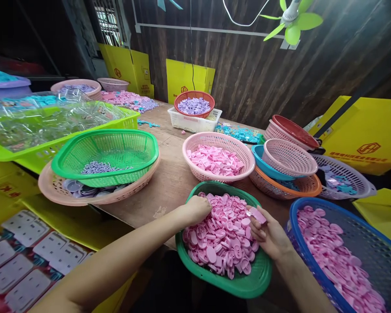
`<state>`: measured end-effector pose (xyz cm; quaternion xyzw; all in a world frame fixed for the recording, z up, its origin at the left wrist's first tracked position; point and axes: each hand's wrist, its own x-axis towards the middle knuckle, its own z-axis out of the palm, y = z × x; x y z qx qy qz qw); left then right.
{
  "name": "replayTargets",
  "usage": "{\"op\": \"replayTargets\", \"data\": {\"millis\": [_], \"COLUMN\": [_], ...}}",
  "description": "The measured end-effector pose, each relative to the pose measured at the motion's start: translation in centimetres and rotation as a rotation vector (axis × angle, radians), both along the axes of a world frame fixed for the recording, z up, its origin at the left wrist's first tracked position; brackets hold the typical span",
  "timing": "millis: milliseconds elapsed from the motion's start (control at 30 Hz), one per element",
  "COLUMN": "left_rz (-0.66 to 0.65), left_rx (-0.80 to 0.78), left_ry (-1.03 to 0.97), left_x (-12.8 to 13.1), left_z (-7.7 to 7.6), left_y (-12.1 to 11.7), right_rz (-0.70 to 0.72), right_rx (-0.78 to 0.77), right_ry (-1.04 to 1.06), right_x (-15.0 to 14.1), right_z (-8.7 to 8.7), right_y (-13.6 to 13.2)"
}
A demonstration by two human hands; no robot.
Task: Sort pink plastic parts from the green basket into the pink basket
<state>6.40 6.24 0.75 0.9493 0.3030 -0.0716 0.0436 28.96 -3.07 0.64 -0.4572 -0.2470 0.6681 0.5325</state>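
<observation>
Your right fingers (pixel 258 234) pinch a pink block (pixel 258 215) by the surface's (pixel 169 150) near edge.
Its long axis slants rightward toward you; your left fingers (pixel 204 209) curl left of it, hold hidden.

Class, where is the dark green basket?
In the head view, the dark green basket sits low, just right of centre, below the pale pink basket of pink pieces and left of the large blue basket.

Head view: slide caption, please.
Left hand over pink parts in a dark green basket, right hand holding a pink piece.
</observation>
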Motion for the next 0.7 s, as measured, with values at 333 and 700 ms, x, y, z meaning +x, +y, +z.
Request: {"op": "replayTargets", "data": {"millis": [333,700], "left_rz": [0.214,0.451], "left_rx": [-0.098,-1.084], "left_ry": [-0.215,-0.808], "left_x": [-0.5,-0.4], "left_z": [2.3,4.8], "left_y": [1.2,4.3], "right_rz": [0.058,0.086], "right_rx": [-0.051,-0.042], "right_ry": [0.312,0.128], "right_x": [-0.5,-2.9], "right_z": [0.3,3.7], "right_y": [0.1,4.2]}}
